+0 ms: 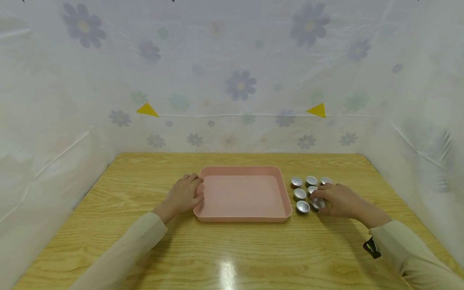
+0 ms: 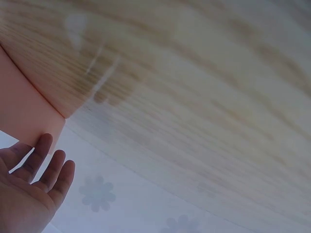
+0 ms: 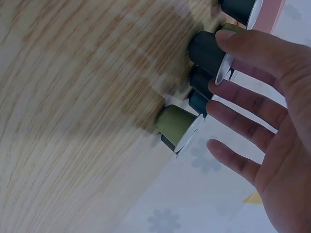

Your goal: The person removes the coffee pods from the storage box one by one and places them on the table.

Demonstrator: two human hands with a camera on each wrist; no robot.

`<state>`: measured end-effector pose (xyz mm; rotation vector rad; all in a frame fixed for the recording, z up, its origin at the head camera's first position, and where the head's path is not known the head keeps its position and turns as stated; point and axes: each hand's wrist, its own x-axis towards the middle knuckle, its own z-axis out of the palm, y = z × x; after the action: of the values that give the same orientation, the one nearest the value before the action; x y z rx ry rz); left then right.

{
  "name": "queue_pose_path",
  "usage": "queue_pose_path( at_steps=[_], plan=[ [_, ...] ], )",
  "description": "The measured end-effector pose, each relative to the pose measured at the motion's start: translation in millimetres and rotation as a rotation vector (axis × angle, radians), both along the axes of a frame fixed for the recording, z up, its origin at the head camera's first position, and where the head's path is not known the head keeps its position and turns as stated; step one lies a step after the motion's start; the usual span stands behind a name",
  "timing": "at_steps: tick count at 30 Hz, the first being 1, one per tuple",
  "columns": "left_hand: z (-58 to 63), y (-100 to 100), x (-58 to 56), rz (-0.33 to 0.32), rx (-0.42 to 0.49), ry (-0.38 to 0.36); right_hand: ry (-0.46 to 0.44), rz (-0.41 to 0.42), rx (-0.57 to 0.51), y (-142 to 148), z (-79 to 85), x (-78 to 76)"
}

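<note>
A shallow pink tray [image 1: 243, 197] lies on the wooden table. At its left side, my left hand [image 1: 183, 193] holds the rim; the left wrist view shows the fingers against the tray wall [image 2: 24, 107]. To the right, several coffee capsules stand foil side up in a cluster. My right hand [image 1: 342, 201] pinches a dark coffee capsule [image 3: 206, 51] at the near right of that group, its thumb on one side and the index finger on the other. An olive green capsule [image 3: 176, 124] stands beyond the fingers in the right wrist view.
Other capsules are close around the right fingers, among them one at the near left [image 1: 303, 207] and one at the back left [image 1: 296, 182]. White flowered sheeting [image 1: 239, 133] encloses the back and sides. A black clip [image 1: 371, 247] hangs by the right sleeve.
</note>
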<state>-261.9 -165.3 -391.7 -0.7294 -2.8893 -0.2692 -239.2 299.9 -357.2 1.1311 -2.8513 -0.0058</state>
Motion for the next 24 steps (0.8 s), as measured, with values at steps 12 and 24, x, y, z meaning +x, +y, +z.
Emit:
queue_pose_path(
  at_steps=[12, 24],
  plan=[
    [0.1, -0.1, -0.1, 0.004, -0.014, 0.022, 0.011, -0.013, -0.001, 1.1, 3.0, 1.7],
    [1.1, 1.3, 0.6, 0.015, -0.065, 0.076, 0.031, -0.034, -0.037, 1.1, 14.2, 0.9]
  ],
)
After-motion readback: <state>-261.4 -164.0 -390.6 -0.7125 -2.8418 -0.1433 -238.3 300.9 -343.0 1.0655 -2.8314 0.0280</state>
